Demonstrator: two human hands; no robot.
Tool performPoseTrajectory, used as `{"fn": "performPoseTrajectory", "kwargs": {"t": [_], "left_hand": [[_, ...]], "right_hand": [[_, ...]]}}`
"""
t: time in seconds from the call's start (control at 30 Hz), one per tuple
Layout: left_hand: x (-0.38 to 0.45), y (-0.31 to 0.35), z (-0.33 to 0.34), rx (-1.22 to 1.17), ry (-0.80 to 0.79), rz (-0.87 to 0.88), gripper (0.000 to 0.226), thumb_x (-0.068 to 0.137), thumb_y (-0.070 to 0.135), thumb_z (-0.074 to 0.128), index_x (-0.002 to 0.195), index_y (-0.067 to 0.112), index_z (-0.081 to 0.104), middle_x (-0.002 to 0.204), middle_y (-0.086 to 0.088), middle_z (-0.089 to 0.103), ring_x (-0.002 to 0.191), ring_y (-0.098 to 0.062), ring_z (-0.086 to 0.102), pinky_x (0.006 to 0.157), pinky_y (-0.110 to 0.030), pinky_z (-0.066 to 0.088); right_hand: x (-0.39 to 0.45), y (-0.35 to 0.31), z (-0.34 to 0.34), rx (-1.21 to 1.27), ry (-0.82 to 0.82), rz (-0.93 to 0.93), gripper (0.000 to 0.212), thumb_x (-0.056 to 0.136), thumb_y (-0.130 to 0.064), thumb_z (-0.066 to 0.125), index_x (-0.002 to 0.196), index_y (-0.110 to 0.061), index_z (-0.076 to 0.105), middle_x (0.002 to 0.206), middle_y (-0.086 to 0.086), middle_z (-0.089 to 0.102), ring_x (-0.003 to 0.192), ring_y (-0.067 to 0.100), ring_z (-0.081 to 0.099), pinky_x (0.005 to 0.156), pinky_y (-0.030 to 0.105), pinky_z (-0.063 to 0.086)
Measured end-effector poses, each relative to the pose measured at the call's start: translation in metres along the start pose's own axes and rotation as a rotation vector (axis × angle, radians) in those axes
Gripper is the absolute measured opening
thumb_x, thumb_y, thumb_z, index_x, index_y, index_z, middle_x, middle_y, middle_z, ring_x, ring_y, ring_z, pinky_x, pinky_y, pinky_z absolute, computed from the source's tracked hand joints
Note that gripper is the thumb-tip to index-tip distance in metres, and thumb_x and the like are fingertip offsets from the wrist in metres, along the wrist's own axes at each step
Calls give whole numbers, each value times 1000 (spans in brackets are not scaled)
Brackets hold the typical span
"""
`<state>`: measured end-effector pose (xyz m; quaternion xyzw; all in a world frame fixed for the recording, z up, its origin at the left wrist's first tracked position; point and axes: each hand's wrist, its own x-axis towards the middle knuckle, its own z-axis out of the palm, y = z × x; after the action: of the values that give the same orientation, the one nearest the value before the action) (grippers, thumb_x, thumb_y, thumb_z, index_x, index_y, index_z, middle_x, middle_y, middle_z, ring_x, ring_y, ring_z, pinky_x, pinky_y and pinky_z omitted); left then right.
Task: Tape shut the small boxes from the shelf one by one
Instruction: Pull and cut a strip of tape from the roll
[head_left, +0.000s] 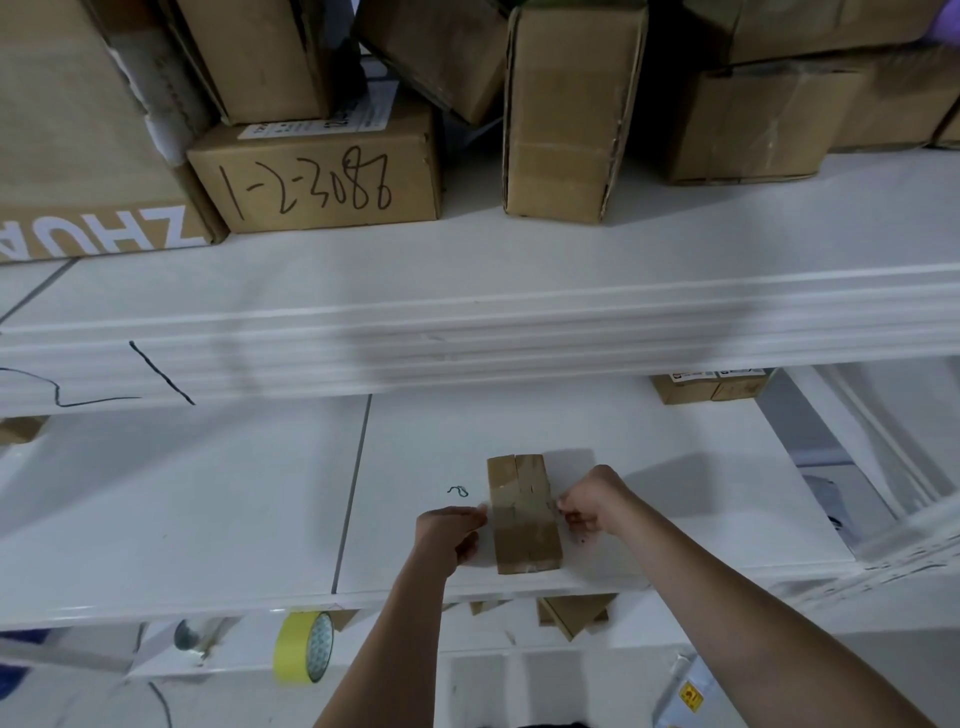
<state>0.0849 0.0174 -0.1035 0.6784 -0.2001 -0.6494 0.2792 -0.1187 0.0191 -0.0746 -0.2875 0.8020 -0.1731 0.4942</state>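
Note:
A small brown cardboard box (523, 512) lies on the white middle shelf (208, 509), its top flaps closed along a centre seam. A strip of clear tape (519, 506) runs across the box from side to side. My left hand (449, 535) pinches the tape's left end beside the box. My right hand (592, 501) pinches the right end at the box's other side. A yellow tape roll (304, 647) stands on edge on the shelf below, left of my left forearm.
The upper shelf (519, 322) holds several larger cardboard boxes, one with handwritten numbers (317, 182). A small labelled box (709, 387) sits at the back right of the middle shelf. More cardboard pieces (571, 616) lie under the middle shelf's front edge.

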Motion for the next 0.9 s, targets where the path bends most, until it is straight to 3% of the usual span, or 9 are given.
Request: {"fn": "performPoseTrajectory", "kwargs": {"t": [0.17,0.27,0.37,0.47,0.63,0.77,0.9], "left_hand": [[2,0,4,26,5,10,12,76,-5,82,76,3,74,81,-18,65,79,-30,58,73,-39,49],[2,0,6,36,13,24,12,75,-8,81,79,1,74,79,-19,65,75,-30,58,70,-38,48],[0,1,7,47,12,8,12,76,-6,82,77,3,74,79,-19,65,73,-29,58,68,-36,49],[0,2,9,55,7,1,11,76,-3,83,82,2,75,80,-18,66,74,-28,57,69,-37,50],[2,2,12,40,20,-9,12,76,-3,84,84,-6,75,82,-21,68,71,-29,57,66,-37,53],[-1,3,13,70,29,-22,20,81,4,81,92,-10,73,80,-22,69,57,-26,60,67,-41,61],[-4,6,15,122,84,4,21,81,10,83,92,-6,73,83,-20,69,63,-26,58,80,-45,62]], "right_hand": [[1,-3,3,-25,0,-4,21,86,1,73,104,9,66,96,26,73,89,37,74,80,53,61],[1,-4,4,-46,4,-15,16,86,4,69,100,10,66,92,26,72,80,35,73,79,51,61],[-2,-5,6,-72,26,-12,6,85,2,70,83,5,65,73,20,68,58,29,65,57,39,58],[-5,-6,6,-104,39,-4,16,86,0,71,74,1,61,64,17,64,47,26,59,45,29,49],[-7,-8,4,-141,45,-11,14,87,-2,72,77,1,64,66,18,66,47,26,61,45,30,50],[-10,-7,5,-181,65,-20,19,89,-8,73,76,-3,61,69,13,66,49,23,62,41,24,48],[-16,-6,4,-240,106,-51,22,90,-9,71,79,-7,53,74,10,61,54,19,61,36,21,43]]}}
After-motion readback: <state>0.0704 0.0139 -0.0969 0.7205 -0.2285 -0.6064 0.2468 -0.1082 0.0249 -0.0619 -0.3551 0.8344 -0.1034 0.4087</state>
